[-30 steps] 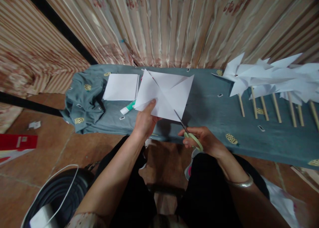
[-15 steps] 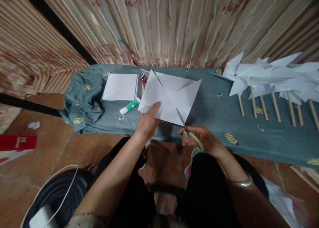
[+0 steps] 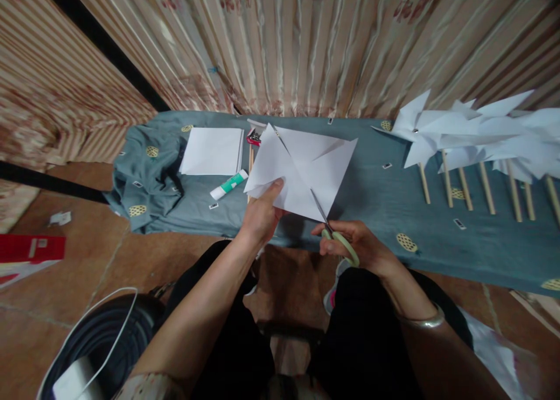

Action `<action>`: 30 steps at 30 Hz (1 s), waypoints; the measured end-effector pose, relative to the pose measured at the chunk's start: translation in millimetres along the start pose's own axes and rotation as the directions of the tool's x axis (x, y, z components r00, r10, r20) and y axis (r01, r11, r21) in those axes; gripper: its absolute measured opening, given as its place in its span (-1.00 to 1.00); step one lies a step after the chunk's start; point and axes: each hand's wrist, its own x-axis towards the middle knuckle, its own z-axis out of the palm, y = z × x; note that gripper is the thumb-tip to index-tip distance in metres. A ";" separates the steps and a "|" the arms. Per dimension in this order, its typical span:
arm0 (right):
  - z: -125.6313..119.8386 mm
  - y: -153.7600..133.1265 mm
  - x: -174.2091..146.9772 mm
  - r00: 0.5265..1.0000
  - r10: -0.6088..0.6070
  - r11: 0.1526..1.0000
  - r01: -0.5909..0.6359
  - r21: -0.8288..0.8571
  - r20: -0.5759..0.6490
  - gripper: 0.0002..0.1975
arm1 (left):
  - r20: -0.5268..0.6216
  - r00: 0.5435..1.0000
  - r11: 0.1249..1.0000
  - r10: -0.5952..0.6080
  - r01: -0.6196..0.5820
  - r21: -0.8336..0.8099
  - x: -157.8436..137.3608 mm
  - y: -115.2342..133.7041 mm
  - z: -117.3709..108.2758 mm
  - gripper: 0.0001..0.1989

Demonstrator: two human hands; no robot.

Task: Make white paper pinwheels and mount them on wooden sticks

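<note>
Head view, centre: my left hand (image 3: 262,213) pinches white paper (image 3: 301,161), slit from its upper corners; my right hand (image 3: 359,242) grips green-handled scissors (image 3: 328,230). The paper has shifted rightward.

Silver bangle (image 3: 431,320), black trousers (image 3: 354,330), pale dark-flecked sleeve (image 3: 151,387), light grey shoe (image 3: 337,280) with pink patch.

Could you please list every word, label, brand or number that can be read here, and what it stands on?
No text can be read.
Glue stick: any print on its green label is too small.
Red item on the floor: its pale label is too blurred.
Cloth: its small patches are too small.
Paper, scissors: no text seen.
</note>
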 end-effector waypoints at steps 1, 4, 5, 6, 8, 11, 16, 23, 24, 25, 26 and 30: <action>0.1 -0.3 0.1 1.000 -0.002 1.000 0.002 0.003 -0.002 -0.57 | -0.001 1.000 1.000 -0.007 0.007 0.006 -0.3 0.1 0.2 -0.64; 0.4 -0.3 0.3 1.000 0.005 1.000 -0.005 0.024 -0.009 -0.56 | -0.004 1.000 1.000 -0.014 0.014 0.020 -1.3 0.4 0.5 -0.64; 0.5 -0.1 0.4 1.000 0.010 0.999 -0.009 0.032 -0.012 -0.56 | -0.004 1.000 1.000 -0.013 0.013 0.022 -1.5 0.4 0.5 -0.64; 0.5 0.2 0.4 1.000 0.013 0.999 -0.012 0.039 -0.013 -0.55 | -0.004 1.000 1.000 -0.012 0.012 0.023 -1.6 0.3 0.5 -0.63; 0.6 0.6 0.4 1.000 0.011 0.998 -0.010 0.054 -0.018 -0.55 | 0.002 1.000 1.000 -0.008 0.008 0.023 -1.5 -0.1 0.2 -0.62; 0.8 1.0 0.3 1.000 0.021 0.997 -0.020 0.074 -0.018 -0.55 | 0.011 1.000 1.000 -0.005 0.004 0.023 -0.8 -0.7 -0.7 -0.62; 1.5 1.4 0.4 0.999 0.034 0.994 -0.031 0.103 -0.025 -0.55 | 0.027 1.000 1.000 -0.006 0.005 0.029 0.1 -1.2 -2.7 -0.58; 2.6 3.7 1.3 0.996 0.078 0.981 -0.070 0.180 -0.037 -0.53 | 0.016 1.000 1.000 -0.009 0.009 0.020 -0.7 -0.7 -3.0 -0.56; 2.7 4.4 1.5 0.996 0.084 0.978 -0.074 0.196 -0.038 -0.53 | 0.014 1.000 1.000 -0.009 0.009 0.018 -0.8 -0.5 -2.8 -0.56; 2.8 4.9 1.8 0.995 0.088 0.975 -0.078 0.209 -0.039 -0.52 | 0.014 1.000 1.000 -0.009 0.009 0.018 -0.9 -0.4 -2.6 -0.57; 2.9 5.2 2.0 0.995 0.094 0.972 -0.082 0.218 -0.042 -0.52 | 0.016 1.000 1.000 -0.008 0.008 0.018 -0.9 -0.3 -2.5 -0.58; 3.9 3.5 1.8 0.992 0.109 0.970 -0.094 0.223 -0.057 -0.53 | 0.013 1.000 1.000 -0.011 0.011 0.022 -0.4 -0.3 -2.8 -0.60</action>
